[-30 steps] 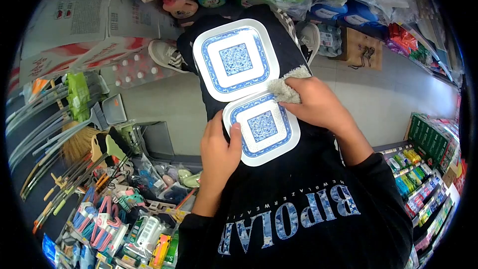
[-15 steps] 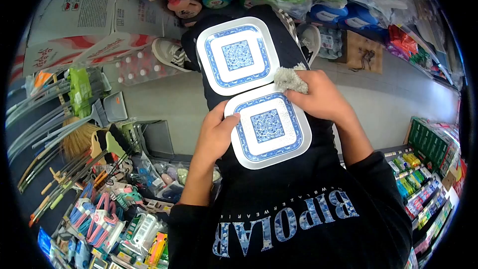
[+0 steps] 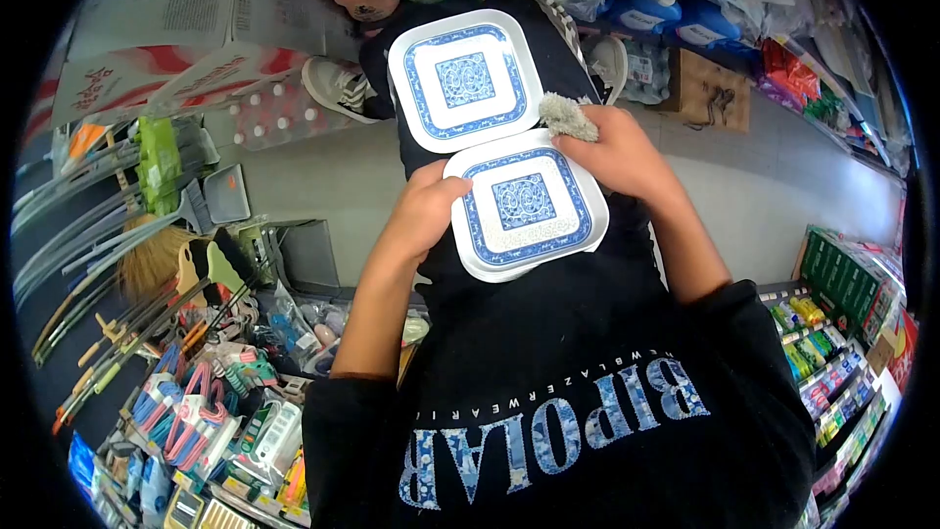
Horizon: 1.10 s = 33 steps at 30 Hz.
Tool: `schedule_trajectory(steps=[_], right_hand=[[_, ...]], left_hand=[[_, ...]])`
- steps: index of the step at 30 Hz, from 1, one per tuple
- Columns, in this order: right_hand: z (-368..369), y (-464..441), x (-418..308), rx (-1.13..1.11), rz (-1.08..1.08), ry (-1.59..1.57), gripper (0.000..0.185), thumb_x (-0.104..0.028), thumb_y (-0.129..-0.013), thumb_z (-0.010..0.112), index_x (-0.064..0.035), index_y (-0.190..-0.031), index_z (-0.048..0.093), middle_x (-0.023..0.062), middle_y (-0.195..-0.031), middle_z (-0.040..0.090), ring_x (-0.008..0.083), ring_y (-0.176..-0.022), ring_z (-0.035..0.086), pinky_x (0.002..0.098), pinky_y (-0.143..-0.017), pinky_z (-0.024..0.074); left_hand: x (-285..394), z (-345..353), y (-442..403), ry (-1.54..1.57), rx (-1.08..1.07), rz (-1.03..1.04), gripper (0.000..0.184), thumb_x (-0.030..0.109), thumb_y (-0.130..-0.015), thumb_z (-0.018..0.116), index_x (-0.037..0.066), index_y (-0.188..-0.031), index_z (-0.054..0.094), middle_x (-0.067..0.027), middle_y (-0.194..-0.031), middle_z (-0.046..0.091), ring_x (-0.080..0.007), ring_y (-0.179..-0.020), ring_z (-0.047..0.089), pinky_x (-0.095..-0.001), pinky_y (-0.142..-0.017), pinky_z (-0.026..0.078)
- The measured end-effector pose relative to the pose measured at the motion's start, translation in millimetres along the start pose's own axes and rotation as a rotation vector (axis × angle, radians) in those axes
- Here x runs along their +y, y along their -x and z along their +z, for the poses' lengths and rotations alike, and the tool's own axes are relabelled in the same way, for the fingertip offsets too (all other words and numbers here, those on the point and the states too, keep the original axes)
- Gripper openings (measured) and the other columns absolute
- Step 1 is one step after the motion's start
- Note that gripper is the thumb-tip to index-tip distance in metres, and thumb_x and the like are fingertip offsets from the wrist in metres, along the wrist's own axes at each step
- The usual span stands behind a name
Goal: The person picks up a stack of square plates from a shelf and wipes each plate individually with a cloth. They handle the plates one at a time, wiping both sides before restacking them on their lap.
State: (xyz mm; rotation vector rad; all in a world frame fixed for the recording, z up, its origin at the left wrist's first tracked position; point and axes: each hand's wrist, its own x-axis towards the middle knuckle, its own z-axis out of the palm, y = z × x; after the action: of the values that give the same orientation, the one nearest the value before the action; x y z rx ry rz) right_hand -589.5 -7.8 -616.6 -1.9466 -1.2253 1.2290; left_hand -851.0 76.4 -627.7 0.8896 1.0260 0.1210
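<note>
A square white plate (image 3: 522, 244) with a blue patterned border and centre is held in front of my body, with small droplets on its surface. My left hand (image 3: 428, 208) grips its left edge, thumb on top of the rim. At the upper right corner, my right hand (image 3: 619, 150) is closed around a grey-white fluffy cloth (image 3: 566, 118), its thumb against the plate's rim. A second, matching plate (image 3: 464, 124) rests on my dark-clothed lap just beyond, its near edge close against the first plate.
Brooms and mops (image 3: 108, 255) lean at the left, with a dustpan (image 3: 226, 194) beside them. Packaged goods fill the lower left. Large cartons (image 3: 147, 69) and bottled drinks (image 3: 284, 116) stand at the upper left. A cardboard box (image 3: 707, 90) sits by my shoe (image 3: 338, 86). Shelved goods (image 3: 813, 343) line the right.
The held plate and both hands sit higher in view, and the plate on my lap has shifted up slightly too. The cloth has moved slightly up, away from the held plate's surface.
</note>
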Motion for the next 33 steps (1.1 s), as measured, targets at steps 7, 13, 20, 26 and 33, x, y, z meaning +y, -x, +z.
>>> schedule_trajectory(steps=[7, 13, 20, 26, 33], right_hand=[[3.5, -6.0, 12.1, 0.019, -0.023, 0.035, 0.037, -0.026, -0.083, 0.074, 0.0059, -0.102, 0.07, 0.0177, -0.084, 0.072, 0.0223, -0.077, 0.07, 0.0383, -0.074, 0.0538], [0.5, -6.7, 3.8, -0.011, 0.039, 0.083, 0.041, -0.026, -0.079, 0.072, 0.005, -0.106, 0.072, 0.0255, -0.093, 0.074, 0.0354, -0.088, 0.074, 0.0417, -0.084, 0.0559], [1.7, -3.8, 12.7, 0.012, -0.069, 0.071, 0.037, -0.025, -0.082, 0.074, 0.0057, -0.102, 0.07, 0.0194, -0.087, 0.072, 0.0255, -0.082, 0.07, 0.0396, -0.078, 0.0533], [-10.0, 11.9, 10.5, -0.055, -0.032, -0.104, 0.039, -0.031, -0.085, 0.077, 0.002, -0.105, 0.073, 0.0155, -0.092, 0.074, 0.0226, -0.081, 0.07, 0.0372, -0.078, 0.0546], [-29.3, 12.0, 32.3, -0.117, 0.048, -0.672, 0.054, -0.046, -0.104, 0.052, 0.0038, -0.118, 0.066, 0.0119, -0.111, 0.07, 0.0189, -0.104, 0.066, 0.0349, -0.094, 0.0513]], left_hand=[[14.3, 10.4, 4.4, -0.099, 0.088, -0.056, 0.04, 0.012, -0.09, 0.052, -0.013, -0.119, 0.064, -0.0172, -0.103, 0.072, -0.0223, -0.086, 0.068, -0.0321, -0.074, 0.052], [3.1, 2.9, -3.1, -0.132, 0.064, -0.057, 0.035, 0.017, -0.09, 0.053, -0.009, -0.109, 0.067, -0.0072, -0.078, 0.066, -0.0138, -0.058, 0.056, -0.0292, -0.045, 0.034], [0.5, 10.4, 6.1, -0.202, 0.107, -0.018, 0.036, 0.014, -0.091, 0.056, -0.011, -0.117, 0.064, -0.013, -0.095, 0.072, -0.019, -0.075, 0.067, -0.0306, -0.061, 0.051], [-3.7, 27.6, 29.5, -0.613, 0.259, 0.091, 0.039, 0.02, -0.094, 0.056, -0.004, -0.125, 0.059, -0.0334, -0.117, 0.066, -0.0476, -0.113, 0.063, -0.049, -0.096, 0.05], [-7.8, 38.3, 37.7, -0.991, 0.513, 0.335, 0.039, 0.019, -0.094, 0.062, 0.0, -0.127, 0.059, -0.0218, -0.096, 0.065, -0.0408, -0.094, 0.064, -0.0437, -0.086, 0.051]])
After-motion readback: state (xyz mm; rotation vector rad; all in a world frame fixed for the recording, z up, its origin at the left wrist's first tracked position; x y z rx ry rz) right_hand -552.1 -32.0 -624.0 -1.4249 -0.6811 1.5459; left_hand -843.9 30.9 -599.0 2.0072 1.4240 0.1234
